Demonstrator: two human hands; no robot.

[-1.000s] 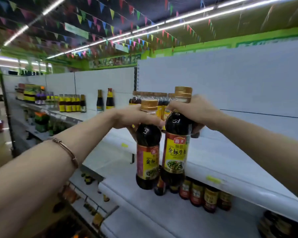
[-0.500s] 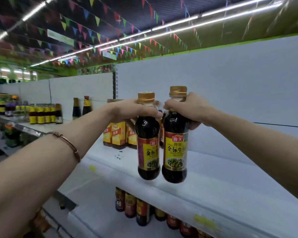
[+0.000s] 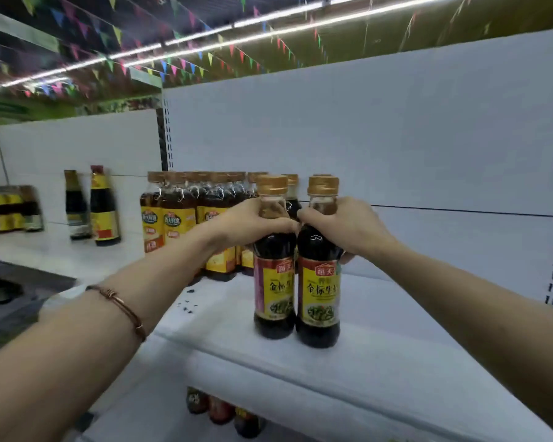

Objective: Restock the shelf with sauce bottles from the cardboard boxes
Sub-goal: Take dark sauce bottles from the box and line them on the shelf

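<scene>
The left hand [image 3: 249, 223] curls its fingers round the neck of one dark, gold-capped plastic sauce bottle [image 3: 273, 275]; the right hand [image 3: 342, 226] grips its twin [image 3: 320, 282]. Both bottles stand upright, touching, below the fingers on the white metal shelf [image 3: 396, 355].

two held sauce bottles [image 3: 320, 282], two dark bottles [image 3: 90, 205] far left, perhaps eight yellow-labelled bottles [image 3: 176, 215] behind
</scene>
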